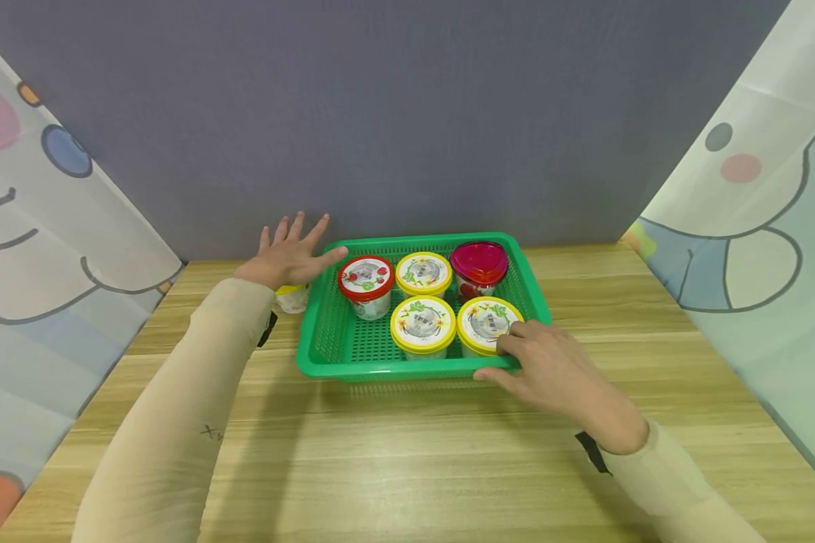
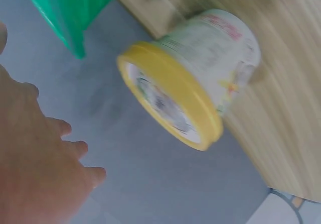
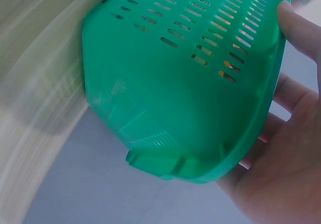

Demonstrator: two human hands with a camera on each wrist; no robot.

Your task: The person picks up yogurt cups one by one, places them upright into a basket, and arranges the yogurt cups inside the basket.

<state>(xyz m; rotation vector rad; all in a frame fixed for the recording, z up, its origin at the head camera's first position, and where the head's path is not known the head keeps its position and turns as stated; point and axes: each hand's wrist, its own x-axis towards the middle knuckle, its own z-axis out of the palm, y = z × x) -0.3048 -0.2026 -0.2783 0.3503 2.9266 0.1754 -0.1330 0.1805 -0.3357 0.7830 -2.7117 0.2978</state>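
My right hand point(image 1: 550, 366) grips the near right rim of a green plastic basket point(image 1: 373, 371), thumb outside and fingers over the edge. In the right wrist view the basket's slotted wall point(image 3: 145, 73) fills the middle. Inside stand several lidded paper cups: one red-lidded cup point(image 1: 367, 275), yellow-lidded ones such as the front cup point(image 1: 423, 324), and a container with a magenta lid point(image 1: 479, 262). My left hand point(image 1: 288, 256), fingers spread, is above the basket's left side. Partly hidden below it, another yellow-lidded cup point(image 1: 292, 300) stands outside the basket; the left wrist view shows its printed side point(image 2: 215, 53).
The basket sits on a wood-grain table point(image 1: 407, 467), near a grey upright panel point(image 1: 407, 128) at the back. Cartoon-printed sheets, the left one point(image 1: 34, 249) and the right one point(image 1: 740, 226), flank the table.
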